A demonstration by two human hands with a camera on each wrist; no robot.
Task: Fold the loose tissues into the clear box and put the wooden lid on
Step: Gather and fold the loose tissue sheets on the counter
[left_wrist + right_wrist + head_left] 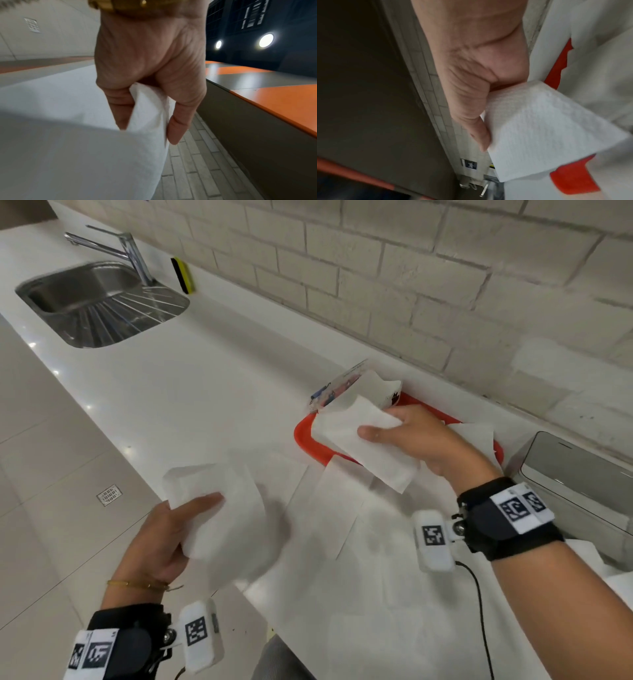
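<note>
My left hand (178, 529) grips a white tissue (233, 518) above the counter's front edge; in the left wrist view the thumb and fingers (176, 129) pinch the tissue (85, 135). My right hand (411, 436) holds a folded white tissue (363, 443) over the red tray (305, 436); the right wrist view shows the thumb pressed on that tissue (547, 128). An opened tissue packet (349, 386) lies at the tray's far end. The clear box (575, 484) stands at the right. Several loose tissues (335, 508) lie flat on the counter. No wooden lid is in view.
A steel sink (96, 299) with a tap (126, 251) is at the far left, a yellow and black sponge (183, 275) stands against the brick wall. A black cable (479, 611) runs from my right wrist. The counter's front edge drops to a tiled floor at left.
</note>
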